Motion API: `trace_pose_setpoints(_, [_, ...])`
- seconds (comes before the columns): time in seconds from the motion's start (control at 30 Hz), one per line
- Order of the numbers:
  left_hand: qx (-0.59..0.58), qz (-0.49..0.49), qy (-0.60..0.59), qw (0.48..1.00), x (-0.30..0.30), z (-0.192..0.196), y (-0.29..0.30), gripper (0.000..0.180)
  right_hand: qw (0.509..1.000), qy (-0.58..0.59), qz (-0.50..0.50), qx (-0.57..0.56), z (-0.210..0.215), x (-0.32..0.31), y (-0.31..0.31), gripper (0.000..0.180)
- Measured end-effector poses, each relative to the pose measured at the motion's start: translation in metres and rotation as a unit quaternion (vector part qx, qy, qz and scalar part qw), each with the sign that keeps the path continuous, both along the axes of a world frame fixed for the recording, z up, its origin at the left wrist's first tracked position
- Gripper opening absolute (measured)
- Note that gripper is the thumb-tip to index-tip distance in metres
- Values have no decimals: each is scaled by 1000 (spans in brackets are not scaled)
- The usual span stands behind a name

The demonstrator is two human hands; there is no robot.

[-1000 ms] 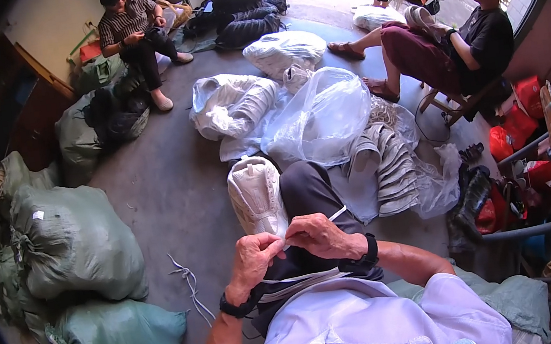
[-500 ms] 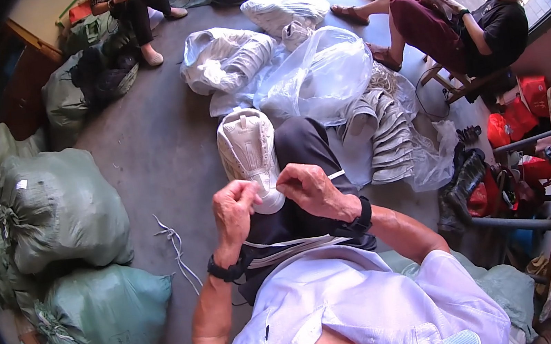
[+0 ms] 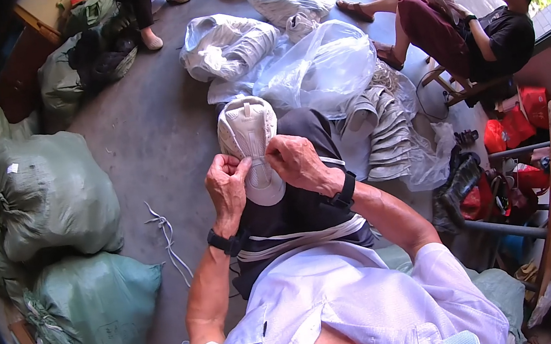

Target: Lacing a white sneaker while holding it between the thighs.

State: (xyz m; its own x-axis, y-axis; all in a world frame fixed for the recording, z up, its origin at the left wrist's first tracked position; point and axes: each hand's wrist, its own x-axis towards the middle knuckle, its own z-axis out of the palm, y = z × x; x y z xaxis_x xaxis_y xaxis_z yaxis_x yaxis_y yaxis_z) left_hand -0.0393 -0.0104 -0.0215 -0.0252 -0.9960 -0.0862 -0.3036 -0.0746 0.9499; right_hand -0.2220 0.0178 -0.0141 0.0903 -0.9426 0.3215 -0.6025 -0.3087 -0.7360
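**White sneaker between both hands**

It rests toe-inward on the dark trousers, left hand and right hand at opposite lacing edges; whether their fingertips grasp or merely touch, I cannot tell.

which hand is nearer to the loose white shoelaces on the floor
Left. The left hand is at the left side of the white sneaker, with the shoelaces down to its left; the right hand is at the sneaker's right side, farther away.
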Motion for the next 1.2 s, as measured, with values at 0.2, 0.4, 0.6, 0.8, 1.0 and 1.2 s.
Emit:
trace_pose_setpoints(0.2, [16,-7,16,1000,1,-1,0,23,999,17,-30,25,0,10,-2,13])
trace_pose_setpoints(0.4, [14,-14,56,998,1,-1,0,21,999,-4,-40,10,-3,16,-2,13])
trace_pose_setpoints(0.6, [45,-38,85,995,4,-5,-5,21,997,-56,-9,57,-3,9,-6,11])
trace_pose_setpoints(0.8, [52,-58,89,993,8,-8,-7,21,992,103,-8,-76,0,15,-8,20])
trace_pose_setpoints(1.0, [51,-68,98,992,8,-12,-15,23,986,111,-18,-124,-4,21,-12,20])
trace_pose_setpoints(1.2, [44,-84,78,992,15,-15,-11,23,988,98,-18,-122,-2,17,-4,18])
